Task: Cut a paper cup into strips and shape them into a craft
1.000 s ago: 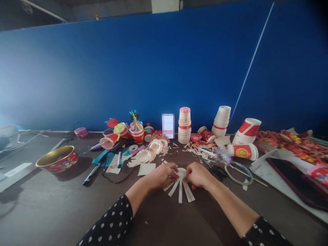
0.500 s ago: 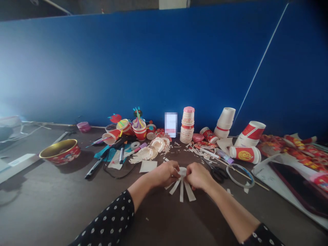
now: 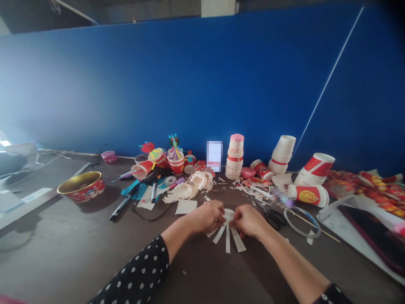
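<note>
White strips (image 3: pixel 228 240), long axes fanwise nearward.

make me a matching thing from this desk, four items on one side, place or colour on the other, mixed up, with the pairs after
Column one
1. white paper cut into strips
2. round bowl
3. scissors
4. tall cup stack

Column two
A. pink on top
B. black handles, just beyond the right hand
C. between the left hand and the right hand
D. gold inside, patterned red outside

Pairs: 1-C, 2-D, 3-B, 4-A
</note>
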A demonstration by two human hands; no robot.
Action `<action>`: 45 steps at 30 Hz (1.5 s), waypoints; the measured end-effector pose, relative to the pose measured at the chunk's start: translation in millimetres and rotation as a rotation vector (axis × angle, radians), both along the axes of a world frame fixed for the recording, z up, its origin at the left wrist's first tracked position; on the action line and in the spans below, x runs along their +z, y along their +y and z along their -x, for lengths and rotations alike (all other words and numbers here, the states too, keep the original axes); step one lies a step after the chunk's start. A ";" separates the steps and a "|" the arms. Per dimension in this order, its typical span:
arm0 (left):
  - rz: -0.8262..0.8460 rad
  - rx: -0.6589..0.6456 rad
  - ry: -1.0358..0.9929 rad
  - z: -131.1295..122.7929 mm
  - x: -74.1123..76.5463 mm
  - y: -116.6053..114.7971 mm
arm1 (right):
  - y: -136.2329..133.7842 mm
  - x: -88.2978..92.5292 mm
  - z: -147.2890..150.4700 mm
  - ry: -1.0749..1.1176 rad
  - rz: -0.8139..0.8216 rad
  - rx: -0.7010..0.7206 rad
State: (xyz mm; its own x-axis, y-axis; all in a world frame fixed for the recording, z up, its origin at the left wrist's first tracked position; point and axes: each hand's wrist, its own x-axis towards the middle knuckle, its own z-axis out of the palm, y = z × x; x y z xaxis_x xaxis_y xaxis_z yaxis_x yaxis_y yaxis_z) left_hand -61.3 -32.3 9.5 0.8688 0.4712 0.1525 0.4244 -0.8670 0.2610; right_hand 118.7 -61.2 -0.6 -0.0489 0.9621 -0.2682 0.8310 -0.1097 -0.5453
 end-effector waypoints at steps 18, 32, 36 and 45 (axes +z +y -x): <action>0.036 0.010 0.006 0.4 3.1 -1.9 | 2.0 -1.5 0.6 0.027 -0.005 0.031; -0.103 0.085 -0.182 5.1 -2.2 5.1 | 1.4 -4.4 -1.0 0.057 -0.012 0.030; -0.200 0.428 -0.396 26.4 8.0 19.7 | -1.3 -2.8 0.5 0.053 -0.020 0.013; -0.158 1.016 -0.114 74.4 8.0 48.4 | -0.1 -8.7 -4.0 0.090 -0.039 0.027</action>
State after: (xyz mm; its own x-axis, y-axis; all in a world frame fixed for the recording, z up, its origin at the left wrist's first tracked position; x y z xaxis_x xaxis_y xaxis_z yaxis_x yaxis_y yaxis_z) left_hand -135.6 16.1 17.5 0.0492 0.9417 0.3328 0.9551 -0.1418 0.2600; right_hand 122.7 -61.3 -9.2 -0.0974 0.9698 -0.2235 0.7807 -0.0648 -0.6215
